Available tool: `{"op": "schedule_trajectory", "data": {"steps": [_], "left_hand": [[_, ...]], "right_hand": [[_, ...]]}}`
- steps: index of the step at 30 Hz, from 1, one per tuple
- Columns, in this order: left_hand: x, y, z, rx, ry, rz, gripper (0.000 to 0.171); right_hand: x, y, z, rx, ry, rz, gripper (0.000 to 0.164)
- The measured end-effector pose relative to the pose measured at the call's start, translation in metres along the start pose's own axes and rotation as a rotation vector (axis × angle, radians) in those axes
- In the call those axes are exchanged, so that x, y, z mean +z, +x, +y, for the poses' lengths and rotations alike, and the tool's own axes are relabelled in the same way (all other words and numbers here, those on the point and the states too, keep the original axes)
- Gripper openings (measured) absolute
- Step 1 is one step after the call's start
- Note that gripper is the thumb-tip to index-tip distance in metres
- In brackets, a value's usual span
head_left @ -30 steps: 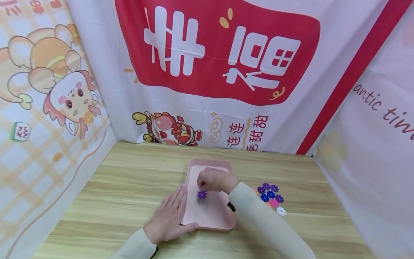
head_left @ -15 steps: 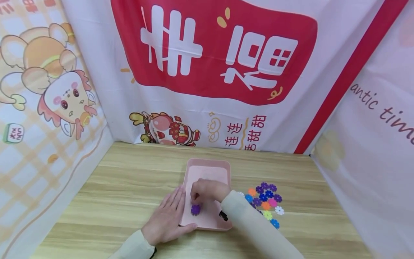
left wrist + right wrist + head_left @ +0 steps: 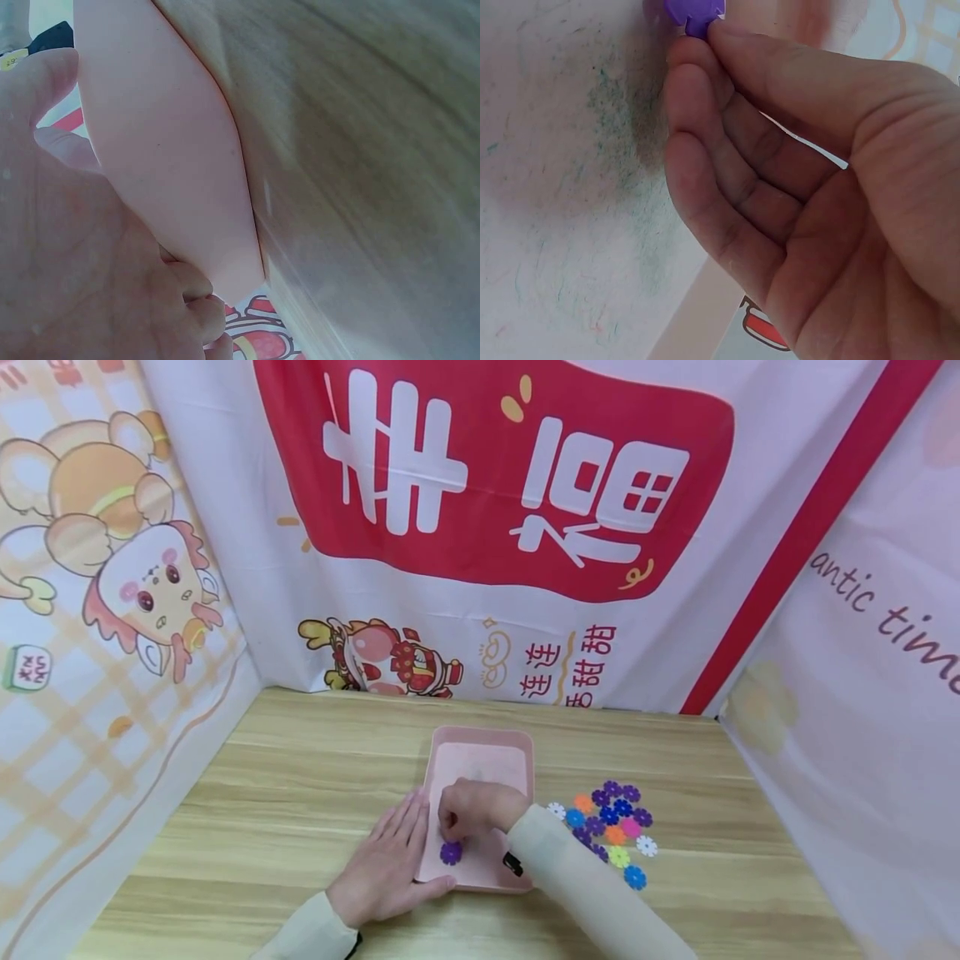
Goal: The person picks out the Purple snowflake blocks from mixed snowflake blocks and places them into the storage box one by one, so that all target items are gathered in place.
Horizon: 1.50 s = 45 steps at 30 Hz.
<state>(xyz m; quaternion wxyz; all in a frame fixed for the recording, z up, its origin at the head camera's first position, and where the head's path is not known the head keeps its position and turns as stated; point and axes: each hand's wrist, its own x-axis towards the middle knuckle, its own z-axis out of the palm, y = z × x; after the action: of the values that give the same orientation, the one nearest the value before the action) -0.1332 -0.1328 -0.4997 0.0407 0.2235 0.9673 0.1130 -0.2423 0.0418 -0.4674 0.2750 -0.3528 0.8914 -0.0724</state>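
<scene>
In the head view, a shallow pink tray (image 3: 483,757) stands on the wooden table. My right hand (image 3: 483,807) is over it and pinches a purple snowflake disc (image 3: 451,853) between thumb and fingertips, near the tray's front left part. The right wrist view shows the same disc (image 3: 694,11) at the top edge, partly cut off. My left hand (image 3: 380,867) lies with straight fingers along the tray's left side, its thumb at the near left corner. In the left wrist view that hand (image 3: 97,247) touches the tray's outer wall (image 3: 165,142).
Several snowflake discs in purple, blue, orange, pink, white and yellow-green lie to the right of the tray, among them an orange disc (image 3: 615,835) and a blue disc (image 3: 634,877). Green marks (image 3: 619,105) stain the tray floor. Printed cloth (image 3: 480,527) hangs behind the table (image 3: 315,752).
My right hand has moved with the purple disc toward the tray's near left part, mostly in the first half second. My left hand keeps its place at the tray. More loose discs show now.
</scene>
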Motion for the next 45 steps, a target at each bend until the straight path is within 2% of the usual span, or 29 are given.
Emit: {"op": "schedule_trajectory", "data": {"steps": [5, 11, 19, 23, 27, 32, 37, 45], "left_hand": [[0.001, 0.001, 0.001, -0.005, -0.011, -0.017, 0.113], [0.001, 0.002, -0.001, -0.010, -0.019, -0.020, 0.112], [0.003, 0.002, -0.001, -0.005, -0.017, -0.012, 0.113], [0.003, 0.002, -0.001, -0.004, -0.006, -0.006, 0.114], [0.001, 0.002, 0.000, 0.005, -0.009, 0.001, 0.114], [-0.001, 0.001, 0.001, 0.002, -0.014, -0.002, 0.113], [-0.001, 0.001, 0.001, 0.001, -0.017, -0.013, 0.114], [-0.001, 0.000, -0.001, -0.004, -0.013, -0.010, 0.115]], "right_hand": [[0.001, -0.004, -0.001, 0.033, 0.025, -0.010, 0.016], [-0.002, -0.006, 0.001, 0.044, 0.019, 0.023, 0.010], [-0.020, -0.027, 0.025, -0.007, 0.019, 0.106, 0.001], [-0.032, -0.045, 0.045, -0.015, 0.034, 0.153, 0.005], [-0.044, -0.067, 0.072, 0.041, 0.026, 0.164, 0.008], [-0.049, -0.092, 0.116, 0.118, 0.004, 0.203, 0.004], [-0.046, -0.118, 0.155, 0.213, -0.018, 0.203, 0.006], [-0.029, -0.156, 0.202, 0.293, -0.027, 0.184, 0.008]]}}
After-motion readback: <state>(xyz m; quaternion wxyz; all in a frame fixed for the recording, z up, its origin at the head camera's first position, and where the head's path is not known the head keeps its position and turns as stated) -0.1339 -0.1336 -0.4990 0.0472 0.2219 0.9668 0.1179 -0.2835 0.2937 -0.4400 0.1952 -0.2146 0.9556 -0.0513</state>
